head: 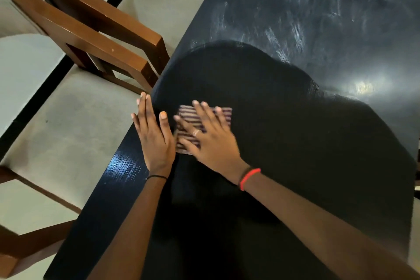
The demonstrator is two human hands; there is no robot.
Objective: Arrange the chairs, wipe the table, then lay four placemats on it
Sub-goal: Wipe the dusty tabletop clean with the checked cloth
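Head view, the only one: wipe step in hand. The right hand (210,137) lies flat on a folded striped cloth (223,116), fingers straight and spread, pressing it onto the dark table (318,36) near the table's left edge; nothing is curled round the cloth. The left hand (154,136) is flat too, fingers straight, palm down on the tabletop just beside the cloth, fingertips reaching to the edge, holding nothing. A chair (68,134) with a beige seat and brown wood frame sits tucked against that edge, and a second chair (159,9) stands further along the same side, so the chair step looks done on this side at least. Pale streaks and smears show across the far part of the tabletop, so wiping is probably not finished. Next move, as a guess: slide the cloth under the flat palm out toward the streaked far area, keeping pressure even. There are no placemats in frame, so that step is not started as far as this shows. Most of the cloth is hidden under the right hand, so its fold can't be read. The near half of the table is in deep shadow and its surface state is unclear. The table's right and far ends are cut off, and the other chairs are out of view.
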